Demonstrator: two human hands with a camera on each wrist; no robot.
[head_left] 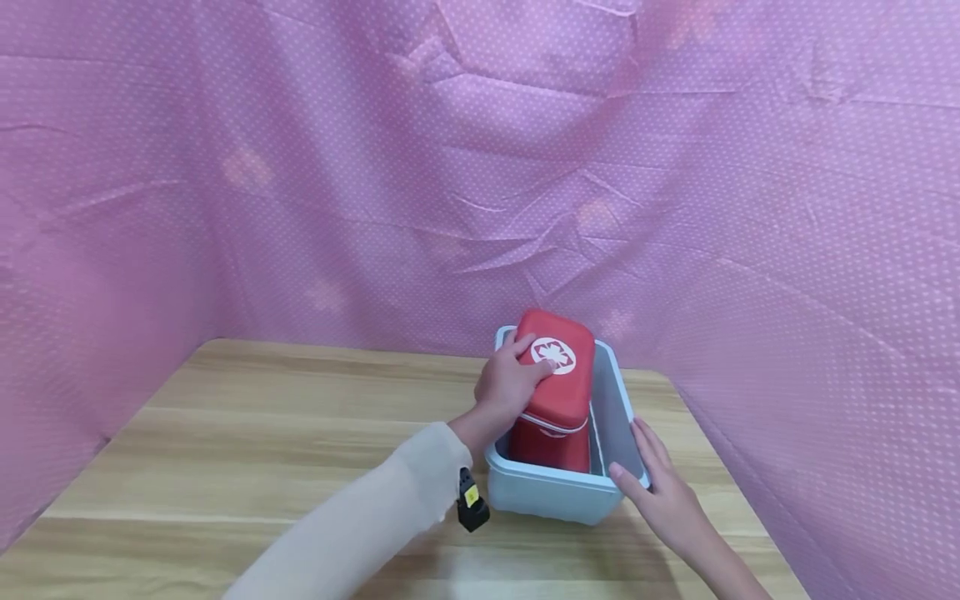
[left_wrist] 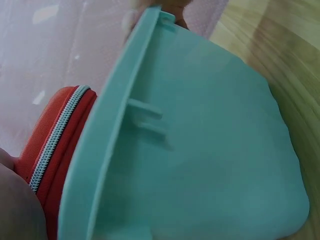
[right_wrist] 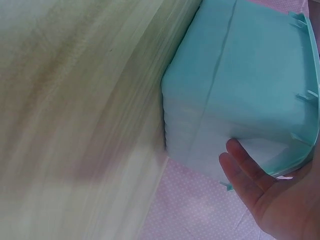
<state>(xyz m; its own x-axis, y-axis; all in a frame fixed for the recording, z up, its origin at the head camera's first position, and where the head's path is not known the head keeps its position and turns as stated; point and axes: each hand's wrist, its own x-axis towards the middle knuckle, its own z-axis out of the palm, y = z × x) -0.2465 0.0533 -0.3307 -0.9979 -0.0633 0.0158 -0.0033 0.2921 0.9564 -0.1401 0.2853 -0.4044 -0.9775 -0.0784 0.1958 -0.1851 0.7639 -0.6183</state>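
My left hand (head_left: 510, 379) grips a red zippered first-aid case (head_left: 566, 400) from its left side, the thumb lying across the white round emblem. The case is tilted above the open light blue plastic bin (head_left: 543, 483), over its left part. Beneath it, inside the bin, shows another red case (head_left: 547, 450), mostly hidden by the upper one. In the left wrist view the held case's grey zipper (left_wrist: 57, 137) stands out beyond the bin's rim. At the bin's near right corner my right hand (head_left: 667, 496) holds the rim, with fingers against the outer wall (right_wrist: 250, 105).
The bin stands on a wooden table (head_left: 300, 433), close to its back edge. A pink dotted cloth (head_left: 375, 183) hangs behind and on both sides. A thin white strip (head_left: 597, 437) runs along the bin's inside, right of the red cases.
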